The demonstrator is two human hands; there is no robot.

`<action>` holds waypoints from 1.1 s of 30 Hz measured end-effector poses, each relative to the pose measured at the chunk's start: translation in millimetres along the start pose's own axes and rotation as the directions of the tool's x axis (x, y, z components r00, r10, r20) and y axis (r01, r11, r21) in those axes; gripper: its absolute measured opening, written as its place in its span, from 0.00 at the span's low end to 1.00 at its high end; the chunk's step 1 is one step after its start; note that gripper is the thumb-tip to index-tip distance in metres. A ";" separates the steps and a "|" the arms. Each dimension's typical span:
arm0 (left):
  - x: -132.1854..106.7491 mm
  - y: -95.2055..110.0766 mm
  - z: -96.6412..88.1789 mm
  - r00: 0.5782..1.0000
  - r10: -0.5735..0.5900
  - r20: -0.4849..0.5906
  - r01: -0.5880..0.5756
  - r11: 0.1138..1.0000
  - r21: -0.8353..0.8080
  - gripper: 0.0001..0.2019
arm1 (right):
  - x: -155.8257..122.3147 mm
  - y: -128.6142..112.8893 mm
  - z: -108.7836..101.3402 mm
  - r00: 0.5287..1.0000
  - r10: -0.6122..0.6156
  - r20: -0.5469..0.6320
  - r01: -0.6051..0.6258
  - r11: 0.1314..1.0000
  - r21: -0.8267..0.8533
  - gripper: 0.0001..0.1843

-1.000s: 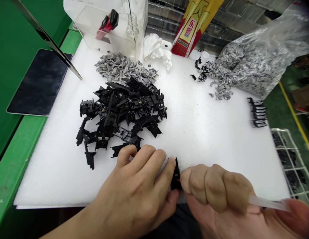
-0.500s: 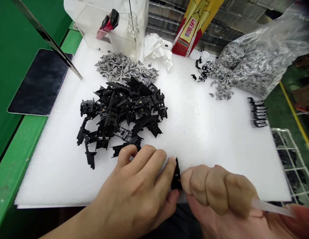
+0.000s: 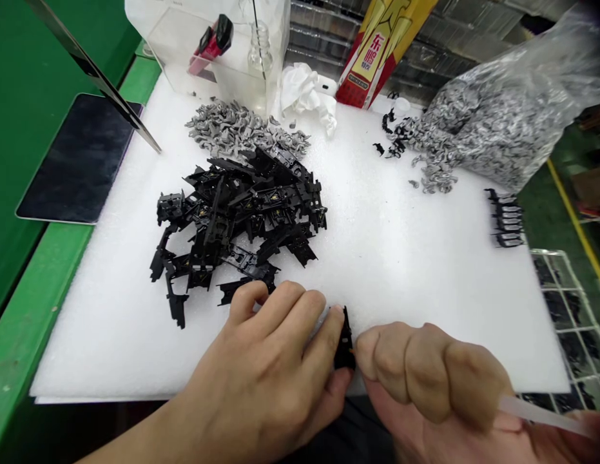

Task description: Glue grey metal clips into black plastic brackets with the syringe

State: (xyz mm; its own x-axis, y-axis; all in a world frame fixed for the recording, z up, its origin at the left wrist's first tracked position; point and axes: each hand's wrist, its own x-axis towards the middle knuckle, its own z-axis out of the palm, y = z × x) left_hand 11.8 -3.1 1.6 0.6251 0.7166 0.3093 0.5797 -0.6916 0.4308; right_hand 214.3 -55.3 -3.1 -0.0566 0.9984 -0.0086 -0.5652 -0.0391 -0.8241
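Well, my left hand (image 3: 265, 361) has a small black plastic part (image 3: 345, 351) pinched narrowly between index finger and thumb, right by the near edge of the white foam sheet (image 3: 401, 258). The part's long axis runs away from me, almost straight up the view, with its slimmer end pointing to the far side and its broader end toward my lap. My fingers cover much of its left side, so I cannot tell its whole outline.

My right hand (image 3: 435, 380) is curled into a tight fist around a translucent white stick (image 3: 546, 415), which comes out at the right and slopes down that way, its far end blurred. The fingertips of this hand sit just beside the part's right face, and a tiny orange bit (image 3: 352, 351) shows in between; I cannot tell what it belongs to.

Beyond my left knuckles lies a heap of similar black parts (image 3: 251, 212), jumbled and pointing every way, with a pile of grey plastic pieces (image 3: 236, 129) behind it. Over at the right edge, a row of small dark clips (image 3: 507, 218) lies side by side, their long axes running left to right
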 end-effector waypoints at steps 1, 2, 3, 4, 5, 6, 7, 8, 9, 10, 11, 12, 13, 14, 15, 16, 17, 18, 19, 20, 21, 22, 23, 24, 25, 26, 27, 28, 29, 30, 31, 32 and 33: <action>0.0 0.1 -0.1 1.000 0.002 -0.003 -0.002 1.000 -0.001 0.16 | -1.8 0.2 0.6 0.999 0.008 -0.031 -0.009 1.000 -0.022 0.33; 0.2 0.2 -0.3 1.000 -0.001 -0.003 0.001 1.000 -0.001 0.16 | -3.7 0.6 1.9 0.998 0.005 -0.064 -0.008 0.999 -0.048 0.33; 0.4 0.2 -0.4 1.000 -0.002 -0.004 0.002 1.000 -0.004 0.15 | -5.2 1.2 3.9 0.995 -0.002 -0.097 -0.006 0.997 -0.081 0.32; 0.7 0.2 -0.5 1.000 -0.002 -0.005 0.002 1.000 -0.007 0.15 | -6.3 1.8 6.4 0.993 -0.005 -0.118 -0.009 0.993 -0.116 0.33; 1.1 0.1 -0.5 1.000 -0.003 -0.006 0.003 1.000 -0.011 0.15 | -6.6 2.6 9.0 0.992 -0.005 -0.124 -0.013 0.989 -0.144 0.33; 1.5 0.1 -0.5 1.000 -0.003 -0.007 0.003 1.000 -0.013 0.15 | -6.1 3.4 11.3 0.990 -0.013 -0.138 -0.008 0.988 -0.155 0.33; 2.0 0.0 -0.5 1.000 -0.005 -0.006 0.005 1.000 -0.013 0.15 | -4.9 4.2 13.0 0.988 -0.025 -0.152 0.003 0.989 -0.147 0.33; 2.4 0.0 -0.5 1.000 -0.008 -0.005 0.008 1.000 -0.012 0.16 | -2.9 5.1 13.9 0.988 -0.046 -0.149 0.028 0.992 -0.122 0.32; 2.8 0.0 -0.4 1.000 -0.007 -0.007 0.007 1.000 -0.011 0.16 | -0.4 5.9 14.0 0.989 -0.074 -0.132 0.064 0.994 -0.084 0.32; 3.1 0.1 -0.4 1.000 -0.010 -0.006 0.010 1.000 -0.008 0.16 | 2.4 6.7 13.4 0.989 -0.107 -0.103 0.103 0.994 -0.045 0.32; 3.3 0.1 -0.3 1.000 -0.009 -0.008 0.009 1.000 -0.006 0.17 | 5.2 7.5 12.4 0.989 -0.128 -0.077 0.127 0.992 -0.016 0.32; 3.3 0.2 -0.3 1.000 -0.009 -0.010 0.009 1.000 -0.004 0.17 | 7.9 8.1 11.2 0.990 -0.131 -0.048 0.131 0.991 -0.003 0.32; 3.1 0.3 -0.3 1.000 -0.011 -0.009 0.011 1.000 -0.004 0.16 | 10.3 8.6 10.2 0.991 -0.128 -0.036 0.127 0.992 -0.009 0.33; 2.8 0.5 -0.2 1.000 -0.016 -0.008 0.016 1.000 -0.002 0.16 | 12.2 8.9 9.5 0.991 -0.127 -0.041 0.125 0.992 -0.026 0.33; 2.5 0.7 -0.2 1.000 -0.025 -0.005 0.025 1.000 -0.002 0.16 | 13.6 9.1 9.4 0.990 -0.127 -0.060 0.124 0.991 -0.054 0.34; 2.3 1.0 -0.2 1.000 -0.030 -0.002 0.030 1.000 -0.003 0.16 | 14.5 9.2 9.6 0.988 -0.137 -0.070 0.131 0.988 -0.079 0.35; 2.2 1.3 -0.2 1.000 -0.029 0.000 0.029 1.000 -0.004 0.16 | 14.7 9.1 10.2 0.987 -0.146 -0.069 0.139 0.985 -0.099 0.37; 2.3 1.7 -0.4 1.000 -0.029 0.002 0.029 1.000 -0.005 0.16 | 14.1 9.0 10.9 0.985 -0.158 -0.064 0.150 0.982 -0.112 0.39; 2.7 2.0 -0.6 1.000 -0.026 0.003 0.026 1.000 -0.004 0.16 | 12.7 8.8 11.5 0.984 -0.152 -0.088 0.141 0.983 -0.118 0.40; 3.3 2.2 -0.8 1.000 -0.027 0.005 0.027 1.000 -0.001 0.16 | 10.5 8.6 11.8 0.984 -0.136 -0.112 0.123 0.985 -0.117 0.40; 3.9 2.3 -1.1 1.000 -0.030 0.009 0.030 1.000 0.001 0.16 | 7.7 8.4 11.8 0.983 -0.113 -0.142 0.098 0.989 -0.109 0.41; 4.6 2.3 -1.3 0.999 -0.032 0.011 0.032 0.999 0.003 0.16 | 4.5 8.3 11.2 0.980 -0.093 -0.175 0.078 0.993 -0.093 0.41; 5.1 2.1 -1.5 0.999 -0.031 0.010 0.031 1.000 0.006 0.16 | 1.4 8.3 10.2 0.975 -0.072 -0.211 0.058 0.996 -0.069 0.40; 5.4 1.8 -1.5 1.000 -0.029 0.012 0.029 1.000 0.008 0.16 | -1.3 8.3 8.9 0.971 -0.051 -0.234 0.043 0.998 -0.039 0.39; 5.4 1.4 -1.5 1.000 -0.028 0.012 0.027 1.000 0.009 0.16 | -3.5 8.4 7.4 0.974 -0.044 -0.222 0.043 0.999 -0.007 0.38; 5.2 1.0 -1.5 1.000 -0.024 0.012 0.023 1.000 0.009 0.16 | -4.9 8.4 5.8 0.980 -0.044 -0.193 0.048 0.999 0.018 0.37; 4.9 0.6 -1.5 1.000 -0.018 0.012 0.018 1.000 0.010 0.16 | -5.7 8.4 4.4 0.986 -0.045 -0.160 0.051 0.998 0.033 0.36; 4.4 0.3 -1.5 1.000 -0.019 0.014 0.019 1.000 0.009 0.16 | -6.3 8.4 3.2 0.992 -0.044 -0.120 0.049 0.998 0.039 0.35; 4.0 0.2 -1.5 1.000 -0.021 0.014 0.020 1.000 0.008 0.16 | -6.8 8.3 2.1 0.994 -0.043 -0.097 0.047 0.998 0.038 0.35; 3.6 0.3 -1.7 1.000 -0.017 0.012 0.017 1.000 0.005 0.17 | -7.5 8.3 1.2 0.994 -0.045 -0.098 0.049 0.998 0.037 0.34; 3.3 0.5 -1.8 1.000 -0.017 0.011 0.017 1.000 0.005 0.17 | -8.6 8.4 0.5 0.991 -0.045 -0.126 0.050 0.998 0.039 0.34; 3.2 0.8 -1.9 1.000 -0.018 0.010 0.018 1.000 0.005 0.17 | -10.0 8.6 0.1 0.985 -0.041 -0.168 0.049 0.998 0.043 0.35; 3.2 1.2 -2.0 1.000 -0.020 0.010 0.020 1.000 0.008 0.17 | -11.3 9.0 0.0 0.978 -0.042 -0.205 0.053 0.997 0.049 0.36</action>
State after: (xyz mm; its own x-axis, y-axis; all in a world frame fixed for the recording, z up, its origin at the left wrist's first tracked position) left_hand 13.5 -1.4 4.8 0.6184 0.7294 0.2924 0.5960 -0.6779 0.4305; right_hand 209.9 -66.9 -10.4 0.1377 0.9864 -0.0899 -0.6071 0.0123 -0.7945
